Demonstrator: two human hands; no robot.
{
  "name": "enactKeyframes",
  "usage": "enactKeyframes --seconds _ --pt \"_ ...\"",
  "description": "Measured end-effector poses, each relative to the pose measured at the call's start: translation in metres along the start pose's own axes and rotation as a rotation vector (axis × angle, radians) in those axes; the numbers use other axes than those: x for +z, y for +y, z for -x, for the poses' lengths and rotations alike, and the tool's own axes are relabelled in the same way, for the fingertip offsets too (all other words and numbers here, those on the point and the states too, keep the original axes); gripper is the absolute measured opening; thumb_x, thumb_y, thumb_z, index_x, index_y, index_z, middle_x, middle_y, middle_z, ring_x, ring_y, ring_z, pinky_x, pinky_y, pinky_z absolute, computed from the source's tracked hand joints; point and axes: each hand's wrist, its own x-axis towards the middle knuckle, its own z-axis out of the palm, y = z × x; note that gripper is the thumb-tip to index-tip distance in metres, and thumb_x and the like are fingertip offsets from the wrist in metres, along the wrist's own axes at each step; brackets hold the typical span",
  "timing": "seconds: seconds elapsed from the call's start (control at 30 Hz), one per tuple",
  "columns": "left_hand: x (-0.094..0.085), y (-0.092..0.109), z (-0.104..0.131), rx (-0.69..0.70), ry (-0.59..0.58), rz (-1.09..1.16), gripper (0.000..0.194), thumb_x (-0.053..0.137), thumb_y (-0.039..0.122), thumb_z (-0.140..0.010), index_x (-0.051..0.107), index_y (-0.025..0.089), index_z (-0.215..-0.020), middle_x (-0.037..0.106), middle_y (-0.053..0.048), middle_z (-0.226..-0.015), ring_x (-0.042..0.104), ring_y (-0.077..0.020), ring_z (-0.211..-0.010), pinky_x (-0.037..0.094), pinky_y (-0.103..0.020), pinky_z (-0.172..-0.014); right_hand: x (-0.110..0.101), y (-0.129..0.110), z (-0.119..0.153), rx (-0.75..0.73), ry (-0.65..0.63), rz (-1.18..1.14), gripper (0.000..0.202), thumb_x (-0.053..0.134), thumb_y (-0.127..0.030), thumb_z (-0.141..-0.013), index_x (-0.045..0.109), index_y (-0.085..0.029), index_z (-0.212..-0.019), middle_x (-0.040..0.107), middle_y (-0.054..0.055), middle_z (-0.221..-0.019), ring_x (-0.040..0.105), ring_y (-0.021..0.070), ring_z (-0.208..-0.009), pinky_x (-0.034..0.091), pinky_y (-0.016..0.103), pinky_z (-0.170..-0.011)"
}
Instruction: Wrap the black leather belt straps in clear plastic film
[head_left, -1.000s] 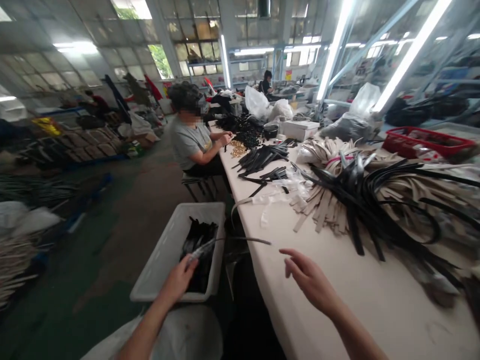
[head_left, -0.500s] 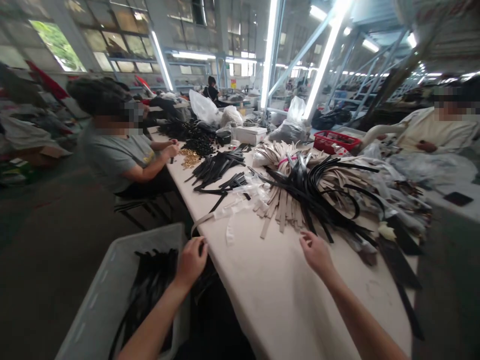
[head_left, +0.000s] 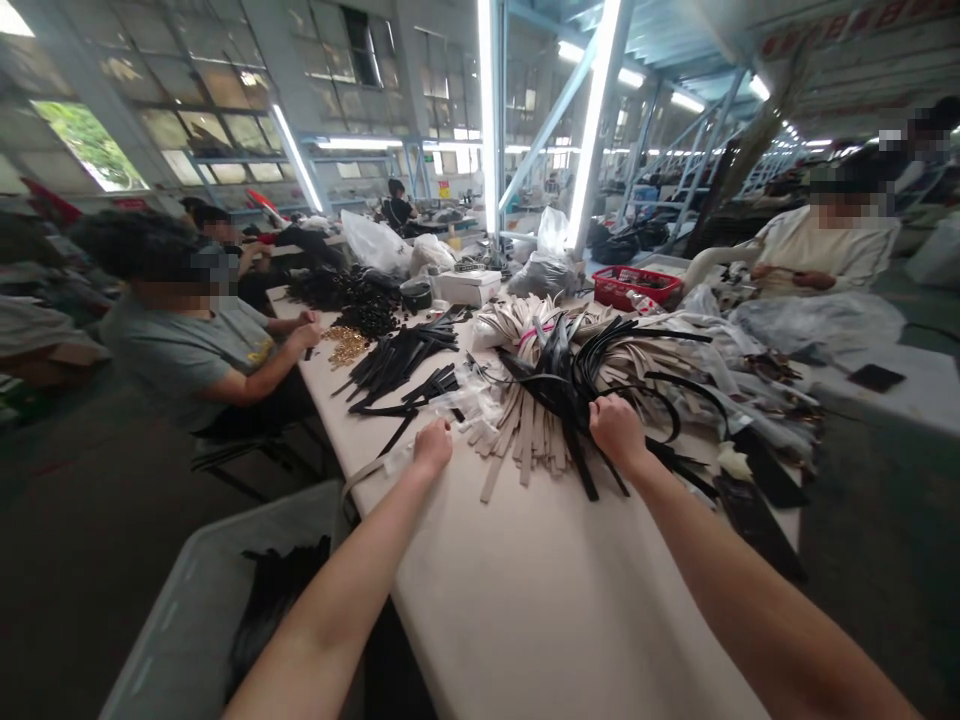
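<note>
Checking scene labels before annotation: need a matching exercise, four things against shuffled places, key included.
Things:
1. bare left hand
2. bare right hand
3. red rectangular plastic basket
4. translucent white plastic tub

Places:
A. beyond the flat beige strips, toward the table's far side
B. beside the left edge of the pale-topped table, with black strips inside
C. next to the crumpled clear plastic film
D. at the long glossy black straps

Pairs: 1-C, 2-D, 3-A, 4-B

Paned windows point(head_left: 166, 132) — tube lights point(head_left: 490, 130) — dark floor point(head_left: 82, 490)
</note>
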Motion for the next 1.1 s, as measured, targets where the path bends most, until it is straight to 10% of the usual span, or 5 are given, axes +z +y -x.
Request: enactKeyframes --seconds 0.17,0.3,0.5,0.87,1.1 --pt "-0.014 0.019 -0.003 -0.049 0.014 0.167 0.014 0.065 0.025 -0.084 0.062 0.013 -0.091 0.065 -0.008 -0.082 0.062 -0.0200 -0.079 0.044 -0.032 -0.075 -0.039 -0.007 0.029 -0.012 -0.124 -0.205 0.032 0.043 -0.040 -0.098 0.061 -0.017 -0.112 0.070 0.006 -0.074 0.064 0.0174 -0.059 0.047 0.028 -0.061" --pt "-0.006 0.033 0.040 -0.084 -0.010 0.373 0.030 0.065 0.037 -0.086 0.062 0.013 -0.104 0.067 -0.008 -0.081 0.060 -0.0143 -0.062 0.047 -0.027 -0.062 -0.021 0.002 0.138 0.130 -0.435 -0.580 0.031 0.039 -0.035 -0.097 0.048 -0.020 -0.122 0.069 -0.001 -0.068 0.056 0.0145 -0.039 0.038 0.024 -0.039" --pt "0.017 0.037 0.150 -0.055 0.039 0.455 0.030 0.060 0.032 -0.087 0.061 0.016 -0.113 0.068 -0.013 -0.105 0.065 -0.0195 -0.081 0.052 -0.034 -0.073 0.016 -0.004 0.274 0.088 -0.125 -0.328 0.013 0.051 -0.022 -0.086 0.062 -0.020 -0.093 0.070 0.012 -0.096 0.067 0.0267 -0.093 0.049 0.038 -0.084" --pt "0.023 0.067 0.267 0.491 -0.112 -0.043 0.017 0.050 0.014 -0.094 0.066 0.020 -0.092 0.065 -0.007 -0.092 0.059 -0.0229 -0.092 0.045 -0.037 -0.086 0.030 -0.045 0.308 0.521 -0.546 -1.163 0.030 0.064 -0.037 -0.083 0.067 -0.017 -0.105 0.073 0.008 -0.087 0.069 0.0180 -0.062 0.055 0.030 -0.058" --pt "0.018 0.065 0.312 0.705 -0.188 -0.077 0.018 0.048 0.015 -0.098 0.065 0.020 -0.100 0.069 -0.006 -0.094 0.060 -0.0215 -0.089 0.045 -0.038 -0.088 0.042 -0.037 0.312 0.724 -0.382 -1.420 0.035 0.074 -0.045 -0.073 0.072 -0.012 -0.087 0.072 0.007 -0.078 0.062 0.0115 -0.052 0.045 0.020 -0.044"
